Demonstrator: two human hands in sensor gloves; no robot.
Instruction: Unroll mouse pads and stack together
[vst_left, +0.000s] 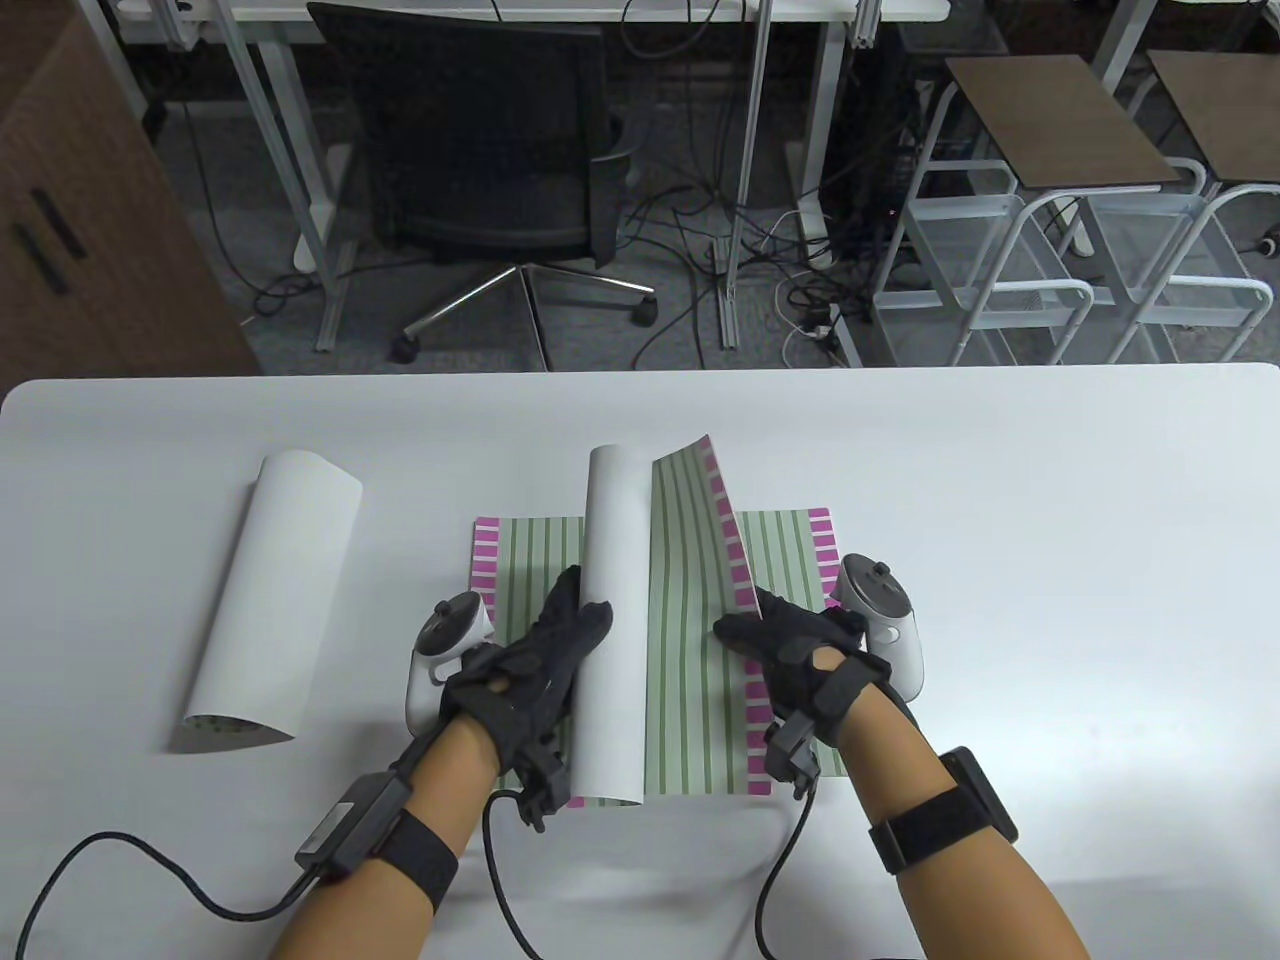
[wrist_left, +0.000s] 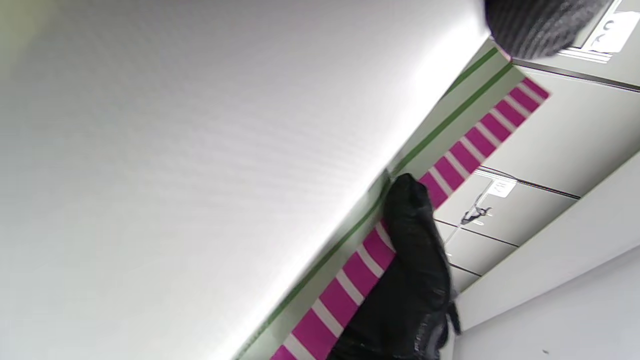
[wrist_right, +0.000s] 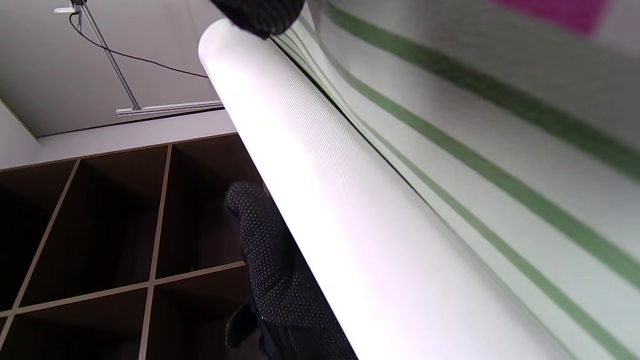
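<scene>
A flat green-striped mouse pad (vst_left: 790, 540) with magenta end bands lies at the table's middle. On it lies a second pad, half unrolled: its white roll (vst_left: 610, 620) is on the left and its striped open part (vst_left: 690, 620) on the right. The far right edge (vst_left: 725, 510) of that pad curls up. My left hand (vst_left: 540, 650) rests with fingers stretched against the roll's left side. My right hand (vst_left: 790, 650) presses the pad's magenta right edge down. The roll fills the left wrist view (wrist_left: 200, 175) and crosses the right wrist view (wrist_right: 325, 200). A third pad (vst_left: 270, 590) lies rolled at the left.
The white table (vst_left: 1050, 560) has bare surface on the right and along the far side. Its far edge (vst_left: 640, 375) drops to a floor with a black office chair (vst_left: 490, 150) and white carts (vst_left: 1050, 260).
</scene>
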